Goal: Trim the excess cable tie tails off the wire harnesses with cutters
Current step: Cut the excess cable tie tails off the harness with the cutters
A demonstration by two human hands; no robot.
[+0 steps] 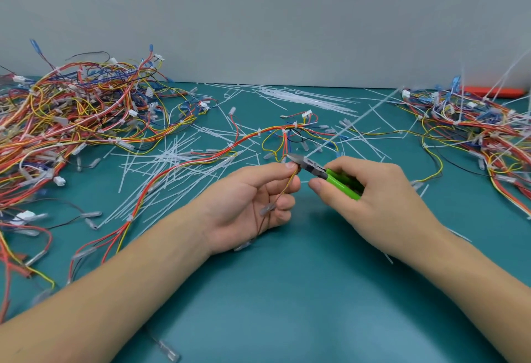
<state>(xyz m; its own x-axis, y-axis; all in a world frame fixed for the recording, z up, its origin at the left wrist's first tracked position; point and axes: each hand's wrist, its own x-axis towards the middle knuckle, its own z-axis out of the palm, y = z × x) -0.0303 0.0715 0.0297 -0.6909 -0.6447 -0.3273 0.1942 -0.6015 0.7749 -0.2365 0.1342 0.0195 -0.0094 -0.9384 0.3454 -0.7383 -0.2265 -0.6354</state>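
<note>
Wires pinched at the fingertips: the person's left hand (253, 201) holds a thin bundle of the wire harness (201, 161) between thumb and forefinger, palm turned up, near the middle of the green table (287, 291). Loose ends of that harness hang through the palm, and the rest trails away toward the table's left side. The right hand (370, 187) is clenched round the green handles of the cutters (321, 168), whose metal tip sits right at the pinched wires, just beside the left forefinger. Whether the blades have closed on a tie I cannot tell. No lettering on the cutters or anything else can be read. Cut cable tie tails (172, 161) lie scattered across the table's middle. A big heap of harnesses (71, 110) fills the far left corner; another pile (474, 127) with uncut tails lies at the right edge.
</note>
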